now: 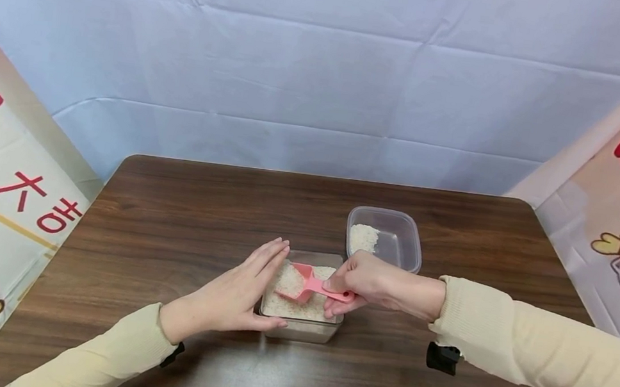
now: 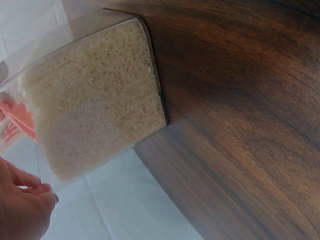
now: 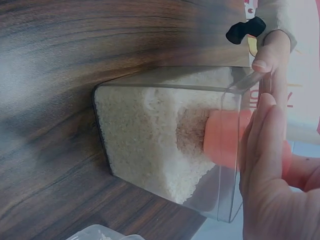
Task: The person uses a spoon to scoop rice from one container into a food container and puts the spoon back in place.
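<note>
A clear, tall box (image 1: 301, 330) of white rice (image 2: 100, 95) stands on the table near its middle. My left hand (image 1: 234, 294) rests at the box's left rim, fingers stretched along the side and thumb at the front edge. With my right hand (image 1: 361, 282) I grip the handle of a pink scoop (image 1: 309, 282). Rice fills the scoop's bowl, which sits inside the box opening, tilted to the left. Through the clear wall in the right wrist view, the scoop (image 3: 225, 137) shows against the rice, with a hollow in the grains beside it.
A smaller clear plastic container (image 1: 408, 244) with a little heap of rice (image 1: 364, 237) in its left part stands behind the right hand. The brown wooden table (image 1: 181, 203) meets a pale cloth backdrop (image 1: 301, 76), with printed banners at both sides.
</note>
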Demonstrator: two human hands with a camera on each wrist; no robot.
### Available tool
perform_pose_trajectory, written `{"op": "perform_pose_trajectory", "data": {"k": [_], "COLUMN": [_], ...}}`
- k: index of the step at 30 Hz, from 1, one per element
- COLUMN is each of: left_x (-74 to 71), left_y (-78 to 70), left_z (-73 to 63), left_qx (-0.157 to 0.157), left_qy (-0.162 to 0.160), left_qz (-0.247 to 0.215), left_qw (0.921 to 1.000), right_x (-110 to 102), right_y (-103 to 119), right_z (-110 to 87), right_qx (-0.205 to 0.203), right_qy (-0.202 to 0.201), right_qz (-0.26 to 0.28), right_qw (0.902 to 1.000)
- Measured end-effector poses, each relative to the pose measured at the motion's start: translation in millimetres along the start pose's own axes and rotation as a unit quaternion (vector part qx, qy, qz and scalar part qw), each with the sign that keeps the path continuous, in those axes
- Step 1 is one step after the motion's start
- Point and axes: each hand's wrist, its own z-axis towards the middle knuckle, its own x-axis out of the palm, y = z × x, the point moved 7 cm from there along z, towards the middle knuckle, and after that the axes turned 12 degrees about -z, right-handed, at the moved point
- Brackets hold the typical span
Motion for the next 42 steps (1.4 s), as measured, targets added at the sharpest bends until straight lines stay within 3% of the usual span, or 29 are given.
{"op": "perform_pose_trajectory", "data": {"k": [5, 34, 42], "left_x": [1.0, -0.2, -0.5], "left_y": [0.0, -0.9, -1.8], "left_z": [1.2, -1.1, -0.9], "left_qx": [-0.004, -0.003, 0.003], "left_qy": [0.007, 0.009, 0.009], "left_qz": [-0.003, 0.001, -0.003], "left_qw": [1.0000, 1.0000, 0.9999], "right_x": [-1.6, -5.6, -7.5], "right_y": [1.1, 0.6, -3.6], "right_z": [1.2, 0.3, -3.0], "right_qx": [0.013, -0.028, -0.035], "right_qy": [-0.004, 0.016, 0.021], "right_qz": [-0.012, -0.017, 0.004], "right_qw": [0.9998, 0.9993, 0.9992]}}
